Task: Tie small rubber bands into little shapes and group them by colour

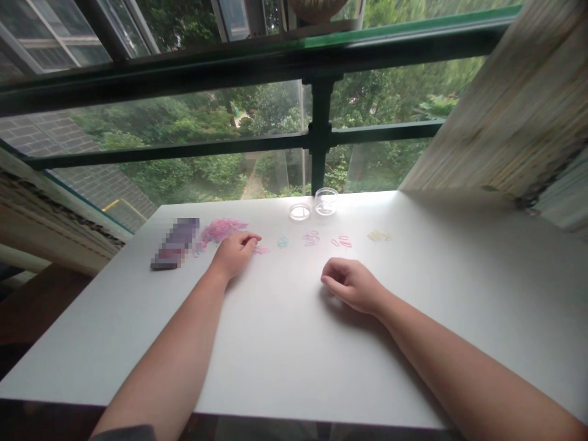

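My left hand (233, 252) rests at the right edge of a heap of small pink and purple loop-shaped pieces (223, 229), its thumb and forefinger drawn together. Whatever may be between those fingertips is too small to make out. Partly behind that hand lie a few pink pieces (261, 250). My right hand (353, 283) is curled into a loose fist on the table, and nothing shows in it. Beyond it are little groups of loops: blue-green (282, 242), pale pink-purple (311, 239), deeper pink (342, 242) and yellow (379, 235).
A clear round container (326, 202) stands at the back of the white table (275, 349), beside a clear round lid (300, 212). Left of the heap lies a dark, pixelated flat object (176, 244). A window with a green frame (320, 110) borders the far edge; a curtain (478, 104) hangs at right.
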Demonstrator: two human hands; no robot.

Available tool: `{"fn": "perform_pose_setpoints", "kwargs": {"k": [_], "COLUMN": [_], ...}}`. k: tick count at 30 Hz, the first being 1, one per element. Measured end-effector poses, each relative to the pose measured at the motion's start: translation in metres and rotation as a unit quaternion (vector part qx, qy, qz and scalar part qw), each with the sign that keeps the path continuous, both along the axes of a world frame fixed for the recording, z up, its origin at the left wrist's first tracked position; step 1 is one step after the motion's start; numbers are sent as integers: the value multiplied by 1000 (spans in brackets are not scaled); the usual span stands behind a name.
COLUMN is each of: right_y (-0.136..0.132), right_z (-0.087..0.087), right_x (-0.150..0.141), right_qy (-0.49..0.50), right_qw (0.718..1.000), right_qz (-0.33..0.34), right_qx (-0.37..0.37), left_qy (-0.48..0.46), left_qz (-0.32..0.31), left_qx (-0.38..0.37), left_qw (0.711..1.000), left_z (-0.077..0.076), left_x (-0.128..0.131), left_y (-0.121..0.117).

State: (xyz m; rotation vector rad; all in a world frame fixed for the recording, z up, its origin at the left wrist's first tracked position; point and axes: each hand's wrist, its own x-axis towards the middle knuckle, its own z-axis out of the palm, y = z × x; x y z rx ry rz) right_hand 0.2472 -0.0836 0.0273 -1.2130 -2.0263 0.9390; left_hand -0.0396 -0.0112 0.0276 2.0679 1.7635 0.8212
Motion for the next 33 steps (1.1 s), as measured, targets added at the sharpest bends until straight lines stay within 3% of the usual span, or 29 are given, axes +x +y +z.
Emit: {"fn": "perform_pose_setpoints", "kwargs": {"k": [10,15,19,26,33], "right_y": [0,0,-1,0,1], "right_z": [-1,0,-1,-5,-7], "right_x": [0,-1,-1,1,0], "right_qy": [-30,-42,-40,-34,-33], "right_qw": [999,999,999,999,999], "right_qz": [20,19,17,28,23], "right_qx": [1,1,-5,-2,-5], "left_qy": [-16,-35,-30,-17,54], "left_qz": [27,82,159,256,235], "left_qx": [24,52,79,80,19], "left_qw": [999,995,984,963,970], "left_z": [3,8,11,-2,-12], "left_x": [-7,-24,-44,-80,-71], "left_y": [3,6,0,-28,-34]}}
